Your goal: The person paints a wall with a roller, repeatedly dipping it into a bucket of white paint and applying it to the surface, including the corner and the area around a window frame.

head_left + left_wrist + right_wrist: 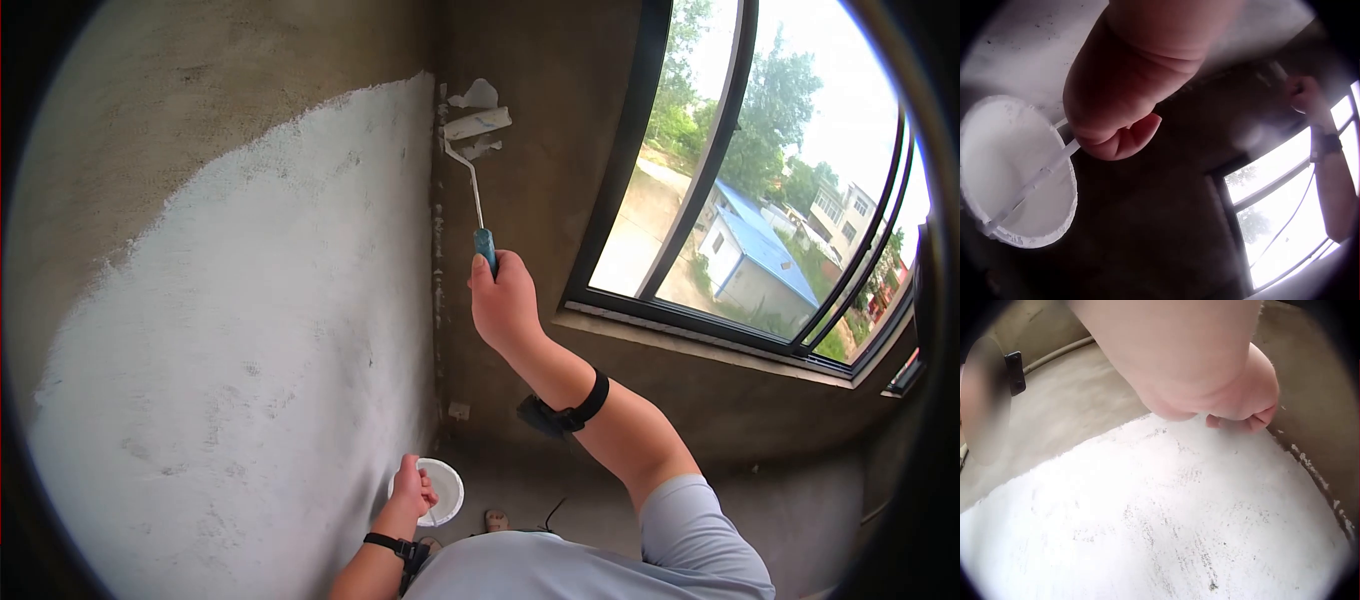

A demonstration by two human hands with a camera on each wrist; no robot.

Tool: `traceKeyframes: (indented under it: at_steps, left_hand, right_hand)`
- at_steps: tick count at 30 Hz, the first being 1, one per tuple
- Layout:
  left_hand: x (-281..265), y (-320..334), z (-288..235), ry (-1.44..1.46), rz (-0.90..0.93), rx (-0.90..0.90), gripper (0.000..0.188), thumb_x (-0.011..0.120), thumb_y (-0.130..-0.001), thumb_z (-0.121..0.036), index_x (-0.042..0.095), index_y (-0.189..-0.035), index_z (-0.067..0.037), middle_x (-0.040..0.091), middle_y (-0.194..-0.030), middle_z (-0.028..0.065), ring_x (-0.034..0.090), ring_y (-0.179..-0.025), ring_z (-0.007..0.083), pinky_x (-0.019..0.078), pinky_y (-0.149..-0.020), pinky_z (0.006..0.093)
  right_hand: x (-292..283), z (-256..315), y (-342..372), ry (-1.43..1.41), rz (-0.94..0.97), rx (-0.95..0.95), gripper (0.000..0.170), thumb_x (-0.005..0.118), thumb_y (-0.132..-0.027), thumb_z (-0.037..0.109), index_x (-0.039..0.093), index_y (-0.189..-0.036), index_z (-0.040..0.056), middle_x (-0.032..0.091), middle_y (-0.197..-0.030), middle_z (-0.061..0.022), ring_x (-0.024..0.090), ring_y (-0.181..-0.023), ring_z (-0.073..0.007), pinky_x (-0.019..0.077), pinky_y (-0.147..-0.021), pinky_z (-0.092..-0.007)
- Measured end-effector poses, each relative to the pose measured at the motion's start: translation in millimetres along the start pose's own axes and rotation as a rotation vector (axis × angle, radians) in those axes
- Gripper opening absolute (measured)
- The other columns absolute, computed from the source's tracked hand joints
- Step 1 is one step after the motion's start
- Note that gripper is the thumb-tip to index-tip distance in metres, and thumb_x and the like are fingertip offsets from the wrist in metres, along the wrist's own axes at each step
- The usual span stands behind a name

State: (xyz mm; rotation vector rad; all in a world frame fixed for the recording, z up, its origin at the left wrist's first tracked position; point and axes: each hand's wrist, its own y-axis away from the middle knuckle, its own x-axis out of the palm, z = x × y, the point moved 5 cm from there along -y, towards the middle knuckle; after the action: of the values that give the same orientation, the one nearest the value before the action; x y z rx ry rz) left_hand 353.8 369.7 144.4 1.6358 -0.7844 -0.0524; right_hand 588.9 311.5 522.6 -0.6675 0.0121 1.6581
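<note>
My right hand [505, 302] grips the blue handle of a paint roller [478, 123], its arm stretched up and forward. The roller's white sleeve lies against the bare brown wall just right of the corner, with patches of white paint above and below it. Low on the left, my left hand [412, 490] holds a white bucket [456, 490] by its handle. The left wrist view shows the fingers curled round the bucket handle [1035, 179] and pale paint inside. In the right wrist view the curled right hand [1241, 406] hides the roller.
The left wall [270, 260] is largely coated white, with bare brown plaster above a ragged edge. A dark-framed window [690, 230] and its sill [700, 345] stand to the right. A socket box [459, 411] sits low near the corner. My feet [496, 520] are on the grey floor.
</note>
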Motion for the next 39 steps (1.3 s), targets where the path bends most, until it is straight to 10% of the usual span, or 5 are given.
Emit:
traceKeyframes:
  at_steps: [1,27,30,39]
  left_hand:
    - [-5,-4,2,0.010,-0.007,-0.004,0.037,0.056,-0.092,-0.050,0.047,-0.079,-0.016,0.031,-0.055,-0.0063,0.023,-0.042,0.0102,0.0299,-0.050,0.0310]
    - [-42,-10,3,0.014,-0.047,0.018,0.034,0.054,-0.092,-0.047,0.047,-0.082,-0.015,0.031,-0.056,-0.0047,0.025,-0.045,0.0125,0.0315,-0.050,0.0327]
    - [-45,-13,4,0.016,-0.050,0.012,0.034,0.054,-0.092,-0.047,0.047,-0.082,-0.015,0.030,-0.055,-0.0047,0.025,-0.044,0.0126,0.0314,-0.049,0.0328]
    - [-48,-21,8,0.026,-0.038,0.008,0.034,0.055,-0.092,-0.046,0.046,-0.082,-0.015,0.029,-0.055,-0.0046,0.023,-0.044,0.0119,0.0287,-0.048,0.0322]
  right_hand:
    - [4,15,0,-0.041,0.033,0.016,0.036,0.051,-0.106,0.027,0.055,-0.115,-0.0074,0.066,-0.090,-0.0182,0.065,-0.080,-0.0275,0.0518,-0.073,-0.0406]
    - [88,74,-76,-0.179,-0.012,0.140,0.039,0.050,-0.106,0.028,0.055,-0.102,-0.0100,0.067,-0.097,-0.0288,0.068,-0.093,-0.0420,0.0537,-0.077,-0.0457]
    - [112,48,-100,-0.288,0.017,0.124,0.034,0.044,-0.109,0.030,0.046,-0.096,-0.0004,0.052,-0.078,-0.0077,0.053,-0.058,-0.0186,0.0415,-0.048,-0.0364]
    - [86,103,-62,-0.758,0.206,0.454,0.024,0.044,-0.107,0.023,0.040,-0.091,0.0046,0.044,-0.077,-0.0048,0.044,-0.057,-0.0168,0.0307,-0.048,-0.0332]
